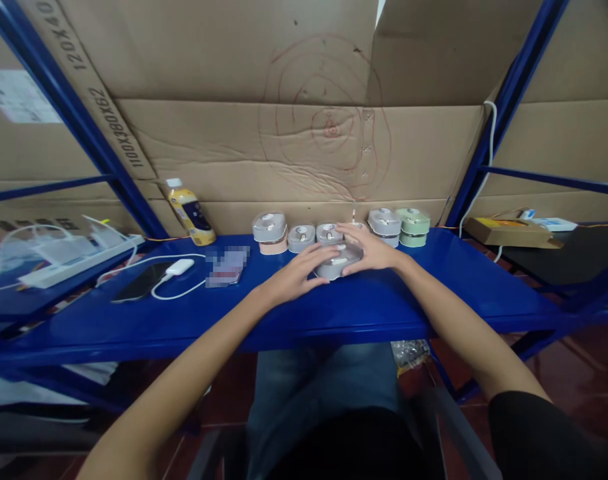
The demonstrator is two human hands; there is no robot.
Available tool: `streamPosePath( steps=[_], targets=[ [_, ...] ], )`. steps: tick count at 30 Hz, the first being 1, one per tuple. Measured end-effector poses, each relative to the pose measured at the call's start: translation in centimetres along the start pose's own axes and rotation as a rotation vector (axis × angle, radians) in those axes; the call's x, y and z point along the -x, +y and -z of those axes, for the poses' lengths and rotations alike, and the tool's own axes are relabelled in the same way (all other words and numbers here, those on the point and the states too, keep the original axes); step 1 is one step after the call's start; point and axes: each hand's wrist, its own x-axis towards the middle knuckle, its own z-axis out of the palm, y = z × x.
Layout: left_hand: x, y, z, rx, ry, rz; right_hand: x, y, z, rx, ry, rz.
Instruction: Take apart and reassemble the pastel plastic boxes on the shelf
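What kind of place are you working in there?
Probably a makeshift workstation, perhaps in a workshop or storeroom, though I can't be sure. The signs: blue rack posts flank a blue tabletop, cardboard sheets form the back wall, and a power strip lies at left.

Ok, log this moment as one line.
left hand: around grey box, left side | right hand: around right side | behind: boxes | left: bottle | surface: blue table
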Motion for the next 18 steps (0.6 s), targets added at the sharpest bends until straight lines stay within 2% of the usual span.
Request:
streamPosePath(
  steps=[2,4,7,11,14,18],
  targets=[
    [0.3,0.2,-0.4,0.081,-0.040,-0.004,0.1,-0.7,-0.7,-0.045,-0.125,-0.008],
    [0.4,0.1,-0.8,0.143,-0.046,0.005,0.1,-1.4,-1.4,-0.066,-0.174,-0.017],
    [0.4,-0.4,-1.3,0.223,-0.001,0.067,0.1,-2.2,-2.6,-0.028,-0.133,-0.028],
    [0.5,-1.3,-2.1,0.345,0.105,0.255,-0.1,-2.9,-3.5,-0.001,-0.102,-0.069],
    [0.7,-1.8,-2.3,0.392,0.099,0.340,-0.2,-2.6,-2.8,-0.109,-0.067,-0.100],
    [0.5,-1.5,-1.8,0.318,0.032,0.311,0.3,-0.9,-0.1,-0.190,0.087,-0.209]
  ],
)
